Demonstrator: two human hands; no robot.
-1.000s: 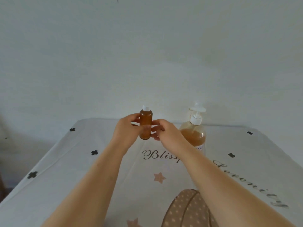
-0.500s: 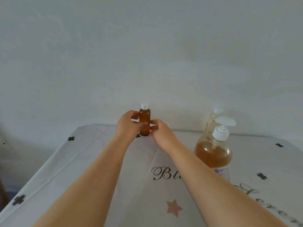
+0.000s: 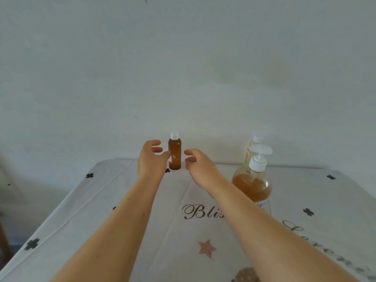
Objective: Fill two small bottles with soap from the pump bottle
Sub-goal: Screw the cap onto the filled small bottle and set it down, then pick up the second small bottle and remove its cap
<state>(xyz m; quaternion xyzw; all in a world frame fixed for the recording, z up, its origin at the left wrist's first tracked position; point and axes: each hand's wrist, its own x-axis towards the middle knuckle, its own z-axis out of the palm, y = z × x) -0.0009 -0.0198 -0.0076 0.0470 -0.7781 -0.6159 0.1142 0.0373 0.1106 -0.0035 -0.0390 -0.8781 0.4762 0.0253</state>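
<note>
A small amber bottle (image 3: 174, 154) with a white cap stands upright near the table's far edge. My left hand (image 3: 150, 159) hovers just to its left, fingers loosely curled and holding nothing. My right hand (image 3: 198, 165) is a little to its right, also relaxed and apart from the bottle. The pump bottle (image 3: 253, 182), clear with brown soap and a white pump head, stands on the right. Behind it a second small bottle (image 3: 255, 146) with a white cap is partly hidden.
The table wears a white cloth (image 3: 85, 210) printed with black crosses, stars and script lettering. A plain white wall rises right behind the far edge. A brown dotted shape (image 3: 245, 276) shows at the bottom edge.
Both hands held the small amber bottle, carried it to the far edge and stood it down. Now the fingers have let go and drawn slightly apart from it.
</note>
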